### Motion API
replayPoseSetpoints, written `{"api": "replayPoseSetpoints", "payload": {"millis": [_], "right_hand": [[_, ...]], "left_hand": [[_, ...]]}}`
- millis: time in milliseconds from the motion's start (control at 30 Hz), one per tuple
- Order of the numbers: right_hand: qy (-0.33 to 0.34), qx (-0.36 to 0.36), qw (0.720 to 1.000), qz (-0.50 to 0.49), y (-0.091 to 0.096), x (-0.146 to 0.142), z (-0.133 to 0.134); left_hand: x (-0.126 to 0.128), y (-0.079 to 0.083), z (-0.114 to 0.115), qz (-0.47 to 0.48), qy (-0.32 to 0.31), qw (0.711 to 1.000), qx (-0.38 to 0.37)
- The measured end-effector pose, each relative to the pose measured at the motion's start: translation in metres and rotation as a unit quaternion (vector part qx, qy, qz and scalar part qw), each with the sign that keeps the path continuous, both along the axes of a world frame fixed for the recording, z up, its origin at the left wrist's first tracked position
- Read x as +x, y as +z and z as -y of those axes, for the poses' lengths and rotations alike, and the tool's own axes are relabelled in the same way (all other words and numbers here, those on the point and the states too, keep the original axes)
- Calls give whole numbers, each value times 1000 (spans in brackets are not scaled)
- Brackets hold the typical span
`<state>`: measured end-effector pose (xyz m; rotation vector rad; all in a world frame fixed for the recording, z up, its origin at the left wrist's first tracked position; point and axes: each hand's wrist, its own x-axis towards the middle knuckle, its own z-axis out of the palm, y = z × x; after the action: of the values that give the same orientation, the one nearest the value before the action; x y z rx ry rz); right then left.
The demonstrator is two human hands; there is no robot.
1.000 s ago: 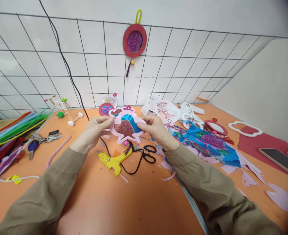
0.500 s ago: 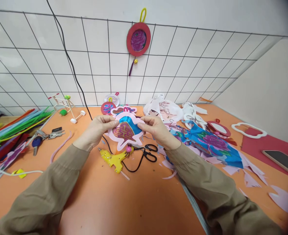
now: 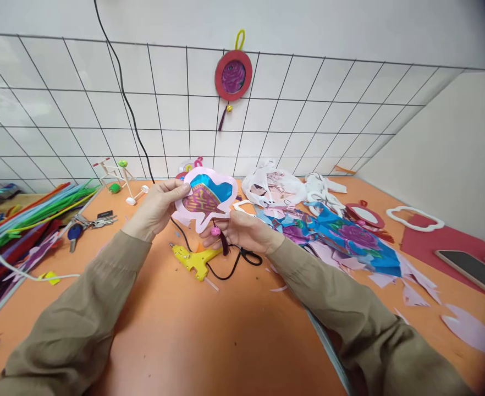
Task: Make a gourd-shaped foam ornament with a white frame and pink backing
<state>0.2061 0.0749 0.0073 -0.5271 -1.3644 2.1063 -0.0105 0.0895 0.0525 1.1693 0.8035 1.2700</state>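
A pink, wavy-edged paper pendant (image 3: 207, 176) with a blue and purple patterned fabric centre is held up over the table. My left hand (image 3: 158, 206) pinches its left edge between thumb and fingers. At the lower right edge, my right hand (image 3: 251, 231) grips it with the thumb, its fingers curled under and behind. From the bottom hangs a pink bead (image 3: 215, 231) with a dark tassel (image 3: 225, 244), in front of the right fingers. Beneath lie a yellow glue gun (image 3: 195, 260) and black-handled scissors (image 3: 251, 257), partly covered by the right hand.
Keys (image 3: 75, 234) and bundled pipe cleaners (image 3: 44, 206) are at the left. Blue floral fabric (image 3: 358, 242), pink paper scraps and a white plastic bag (image 3: 263, 187) lie to the right. A phone (image 3: 473, 269) rests on red sheets. A round red pendant (image 3: 246, 77) hangs on the wall grid.
My right hand has shifted from the pendant's upper right edge down to its lower right, behind the tassel. The pendant has tilted and risen slightly; the left hand keeps its pinch.
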Motion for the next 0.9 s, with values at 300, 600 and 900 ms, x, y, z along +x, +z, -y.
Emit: {"api": "replayPoseSetpoints", "payload": {"millis": [300,600,900], "right_hand": [[-28,37,996,72,-3,-17,17],[-243,205,942,104,27,11,-16],[-229,302,918,114,53,2,-1]], "left_hand": [[1,18,9,44,1,997,61],[0,15,22,-37,-41,996,69],[4,17,33,-159,-17,981,109]]}}
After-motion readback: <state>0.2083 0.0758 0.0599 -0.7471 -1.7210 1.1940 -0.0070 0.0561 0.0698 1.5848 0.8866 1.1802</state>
